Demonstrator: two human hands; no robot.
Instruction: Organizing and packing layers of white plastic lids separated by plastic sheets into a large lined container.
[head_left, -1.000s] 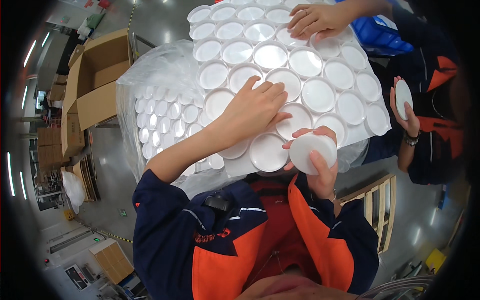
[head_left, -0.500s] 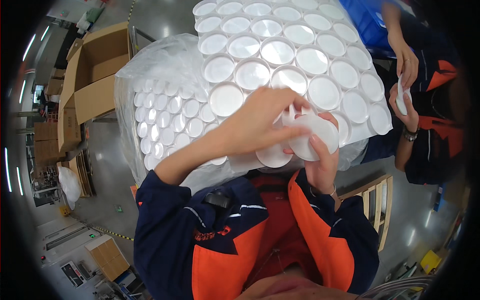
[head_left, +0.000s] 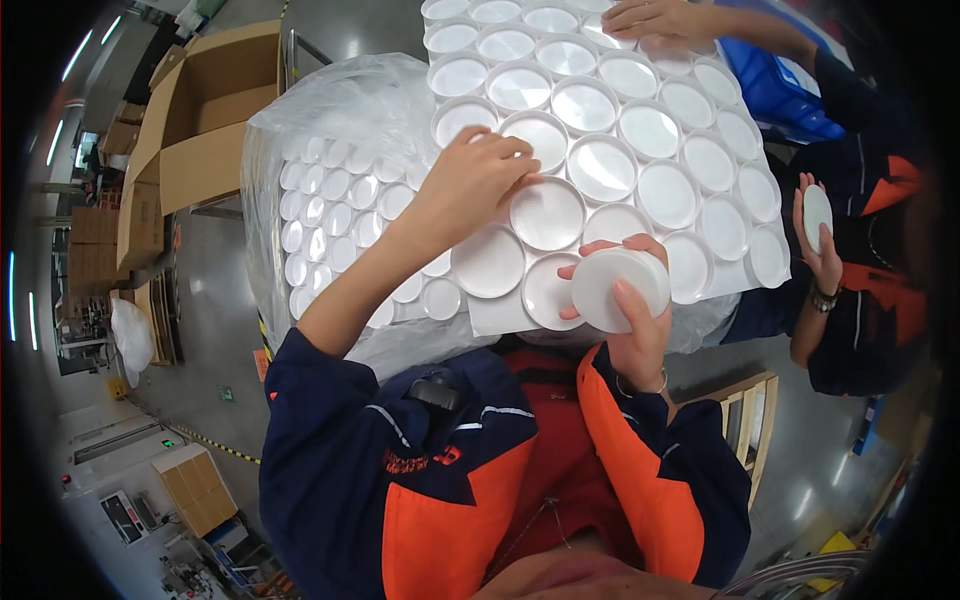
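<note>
My left hand (head_left: pixel 472 185) shifts from the discs (head_left: pixel 606 290) onto white dishes (head_left: pixel 548 214), grip unclear; my right hand (head_left: pixel 643 338) holds the discs.

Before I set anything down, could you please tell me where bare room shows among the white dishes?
Two small patches of white sheet show: the near-left corner, bordered by two white dishes, and a sliver between the two rightmost near-edge dishes. Elsewhere they crowd closely, the left hand over them; smaller dishes pack the left.

Your white discs (head_left: pixel 600 288) look matt, likely plastic, amid glossy plastic dishes (head_left: pixel 602 167), crinkled clear film (head_left: pixel 325 100) and your cloth jacket (head_left: pixel 440 540).
</note>
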